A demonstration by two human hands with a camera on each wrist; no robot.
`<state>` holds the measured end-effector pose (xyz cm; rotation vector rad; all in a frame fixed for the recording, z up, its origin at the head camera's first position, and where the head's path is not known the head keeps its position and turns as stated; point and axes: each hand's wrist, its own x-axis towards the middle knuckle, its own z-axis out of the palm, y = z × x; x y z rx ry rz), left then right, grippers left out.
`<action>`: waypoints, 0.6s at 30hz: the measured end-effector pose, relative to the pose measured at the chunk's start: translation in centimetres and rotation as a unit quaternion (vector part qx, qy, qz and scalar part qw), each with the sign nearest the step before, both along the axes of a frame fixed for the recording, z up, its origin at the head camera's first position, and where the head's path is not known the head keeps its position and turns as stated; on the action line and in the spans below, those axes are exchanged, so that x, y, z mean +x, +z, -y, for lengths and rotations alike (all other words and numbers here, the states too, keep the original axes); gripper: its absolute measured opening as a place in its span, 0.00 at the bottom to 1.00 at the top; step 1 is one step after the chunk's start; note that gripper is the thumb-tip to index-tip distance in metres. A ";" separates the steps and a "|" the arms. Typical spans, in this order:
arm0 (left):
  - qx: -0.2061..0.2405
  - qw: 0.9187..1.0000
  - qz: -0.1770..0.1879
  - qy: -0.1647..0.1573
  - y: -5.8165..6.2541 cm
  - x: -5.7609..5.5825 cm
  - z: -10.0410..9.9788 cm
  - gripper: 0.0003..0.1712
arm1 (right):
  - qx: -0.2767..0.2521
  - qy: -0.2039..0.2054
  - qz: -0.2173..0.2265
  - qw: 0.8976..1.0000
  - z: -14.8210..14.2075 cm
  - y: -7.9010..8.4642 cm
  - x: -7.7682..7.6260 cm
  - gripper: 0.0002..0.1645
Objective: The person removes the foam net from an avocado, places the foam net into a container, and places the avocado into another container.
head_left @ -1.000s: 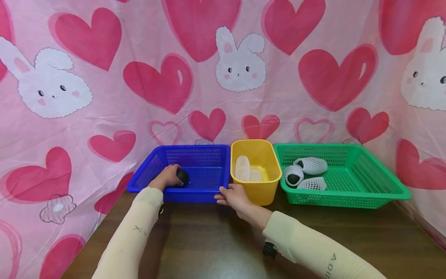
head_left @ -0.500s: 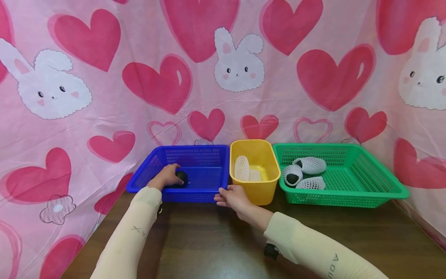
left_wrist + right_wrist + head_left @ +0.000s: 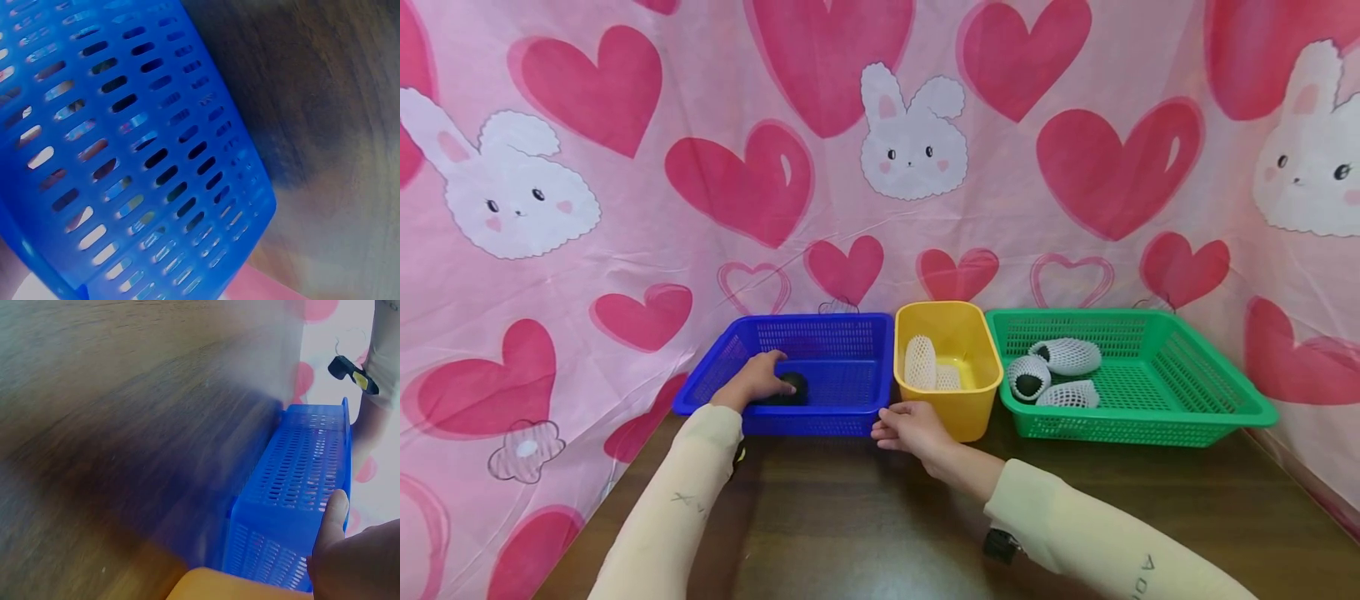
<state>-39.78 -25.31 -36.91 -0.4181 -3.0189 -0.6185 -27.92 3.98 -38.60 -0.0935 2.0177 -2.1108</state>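
Note:
Inside the blue plastic basket (image 3: pixel 820 423), at its left front, my left hand (image 3: pixel 760 377) curls its fingers and thumb round a dark, round, fruit-like thing (image 3: pixel 795 387). The palm hides part of that thing. In the left wrist view the slotted wall of the blue basket (image 3: pixel 144 144) fills much of the picture, and the hand's grip is out of sight. My right hand (image 3: pixel 917 429) is at the front right corner of the blue basket, fingers loosely bent and holding nothing. In the right wrist view its thumb (image 3: pixel 335 509) lies in line with the basket's rim; contact is unclear.
A yellow bin (image 3: pixel 973 417) with white foam net sleeves (image 3: pixel 921 362) stands right of the blue basket. Beyond it, a green basket (image 3: pixel 1195 429) contains several dark things in foam nets (image 3: pixel 1071 357). All stand on a brown wooden table (image 3: pixel 865 517) before a pink heart-patterned cloth (image 3: pixel 1000 225).
My right hand has slid slightly right and down, off its earlier hold on the blue basket's front rim. My left hand has stayed at the dark round thing, which sits slightly lower.

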 end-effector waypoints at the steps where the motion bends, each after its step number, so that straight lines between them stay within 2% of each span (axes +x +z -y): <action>1: 0.003 1.000 -0.002 0.000 0.1 0.1 0.1 0.40 | 0.001 0.002 -0.001 1.000 -0.2 0.1 0.0 0.17; 13: 0.028 0.999 -0.015 -0.023 1.2 1.0 -0.1 0.39 | 0.019 0.013 0.008 1.000 -3.1 2.3 1.0 0.16; 18: 0.036 0.999 -0.027 -0.028 1.6 1.4 0.0 0.38 | 0.048 0.043 0.010 0.998 -4.4 3.5 1.4 0.17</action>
